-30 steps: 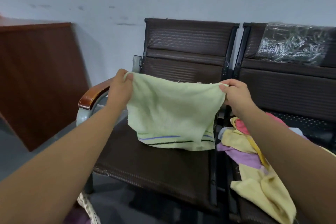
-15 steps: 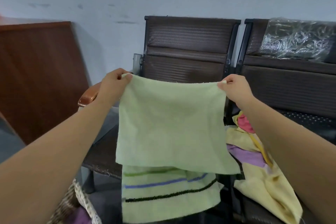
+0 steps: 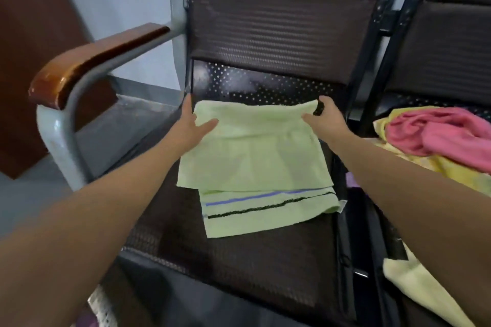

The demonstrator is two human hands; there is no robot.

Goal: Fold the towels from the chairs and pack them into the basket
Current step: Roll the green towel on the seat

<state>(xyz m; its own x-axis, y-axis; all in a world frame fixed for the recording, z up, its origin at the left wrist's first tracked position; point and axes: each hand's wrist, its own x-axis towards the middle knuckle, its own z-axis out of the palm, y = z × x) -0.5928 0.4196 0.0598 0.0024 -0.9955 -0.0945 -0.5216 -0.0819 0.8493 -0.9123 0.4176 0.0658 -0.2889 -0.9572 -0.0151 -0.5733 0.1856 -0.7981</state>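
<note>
Status, left to right.

Basket (image 3: 102,305): only a strip of woven rim shows in the bottom-left corner. I can't see inside, so the packed count is unknown.

Wooden armrest (image 3: 98,56) fences the left side. The path to the basket looks to be over the front of the left chair seat (image 3: 239,260), which has bare room on the near side.

My left hand (image 3: 195,125): fingers straight along the far-left edge of the green towel (image 3: 252,156), thumb spread flat on the cloth. It's pressing, not pinching, as far as I can see.

The towel lies flat mid-seat, folded once. The top layer stops short, so the striped end sticks out on the near side, skewed a bit right.

My right hand (image 3: 325,121): fingers curled over the far-right corner, thumb on top, pinching it.

The towel's far edge sits just in front of the perforated back panel (image 3: 265,82), so there's no slack that way. Its right edge is near the black frame bar (image 3: 372,87) between the chairs.

Right chair, none of it folded:
- a pink towel (image 3: 438,130) bunched on a yellow towel (image 3: 451,167)
- a purple cloth (image 3: 351,176) peeking out at the seat edge
- a pale yellow towel (image 3: 419,292) near the front

My read: first fold is done on this one. It needs squaring and at least one more fold before packing. The pile is untouched, so most of the job is left.
</note>
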